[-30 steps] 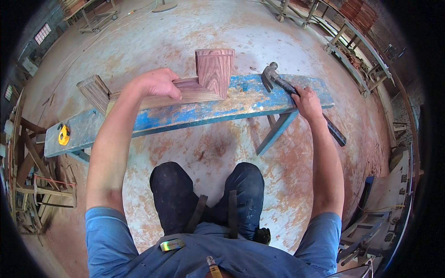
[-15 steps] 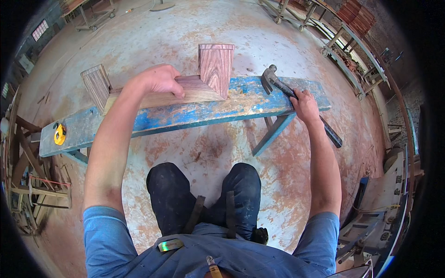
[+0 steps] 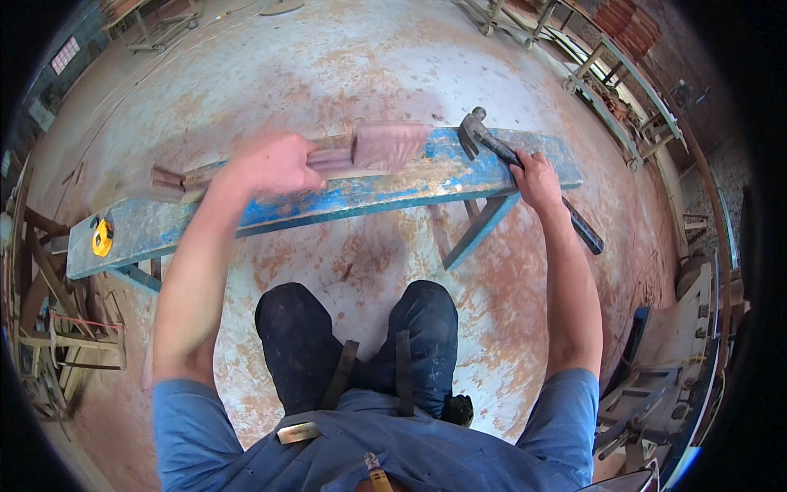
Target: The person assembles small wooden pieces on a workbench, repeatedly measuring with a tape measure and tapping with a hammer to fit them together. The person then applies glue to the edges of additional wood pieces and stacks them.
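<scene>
A U-shaped wooden frame piece [image 3: 389, 146] with brown grain lies along the bench top, smeared by motion. My left hand [image 3: 283, 164] is closed round its long middle board, and the two short end boards are tipped over to the far side. On the right, my right hand [image 3: 539, 180] grips the black handle of a claw hammer [image 3: 493, 141]. The hammer's head rests at the bench's far edge, while its handle end juts past the near edge. Both are on a narrow wooden bench [image 3: 459, 168] with worn blue paint.
A yellow tape measure [image 3: 102, 236] lies at the bench's left end. Wooden racks [image 3: 61, 287] stand at the left, and a wheeled cart [image 3: 607, 98] with stacked boards is at the far right. Metal machinery [image 3: 656, 385] stands close by my right arm.
My left hand has tipped the wooden frame away from me, so its upright end boards have swung down toward the far side. My right hand and the hammer have hardly moved.
</scene>
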Motion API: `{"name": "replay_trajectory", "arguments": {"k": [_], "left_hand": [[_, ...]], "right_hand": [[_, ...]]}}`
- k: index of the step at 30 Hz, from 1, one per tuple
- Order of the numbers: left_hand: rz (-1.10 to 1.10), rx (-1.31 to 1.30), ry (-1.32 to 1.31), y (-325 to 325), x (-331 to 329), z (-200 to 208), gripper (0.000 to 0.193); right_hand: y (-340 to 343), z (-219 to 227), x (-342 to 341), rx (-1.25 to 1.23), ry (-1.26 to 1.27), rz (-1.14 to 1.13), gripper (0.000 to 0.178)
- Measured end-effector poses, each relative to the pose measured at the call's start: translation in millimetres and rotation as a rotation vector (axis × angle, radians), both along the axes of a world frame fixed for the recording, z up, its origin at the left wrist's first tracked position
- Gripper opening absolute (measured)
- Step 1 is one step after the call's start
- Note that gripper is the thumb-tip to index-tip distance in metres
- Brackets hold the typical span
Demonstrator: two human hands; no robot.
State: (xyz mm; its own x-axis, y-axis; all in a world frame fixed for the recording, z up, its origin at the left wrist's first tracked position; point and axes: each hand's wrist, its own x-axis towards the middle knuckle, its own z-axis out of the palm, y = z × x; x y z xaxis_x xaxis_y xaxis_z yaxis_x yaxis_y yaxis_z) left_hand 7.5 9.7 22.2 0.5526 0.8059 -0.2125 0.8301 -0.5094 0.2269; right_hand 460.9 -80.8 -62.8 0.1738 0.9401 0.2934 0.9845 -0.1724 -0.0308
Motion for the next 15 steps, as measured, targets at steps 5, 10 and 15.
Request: {"name": "replay_trajectory", "arguments": {"k": [5, 10, 15], "left_hand": [[-0.108, 0.305, -0.106, -45.2, -9.4, -35.8, 0.073], [-0.138, 0.602, -0.164, -68.1, -10.1, -64.0, 0.083], [-0.121, 0.598, -0.163, -60.4, -8.5, -66.7, 0.083]], "right_hand": [[-2.8, 2.8, -6.3, -0.001, 0.002, -0.005, 0.031], [-0.9, 0.2, -4.9, 0.004, -0.011, -0.017, 0.031], [0.0, -0.1, -7.2, -0.007, -0.010, -0.047, 0.035]]}}
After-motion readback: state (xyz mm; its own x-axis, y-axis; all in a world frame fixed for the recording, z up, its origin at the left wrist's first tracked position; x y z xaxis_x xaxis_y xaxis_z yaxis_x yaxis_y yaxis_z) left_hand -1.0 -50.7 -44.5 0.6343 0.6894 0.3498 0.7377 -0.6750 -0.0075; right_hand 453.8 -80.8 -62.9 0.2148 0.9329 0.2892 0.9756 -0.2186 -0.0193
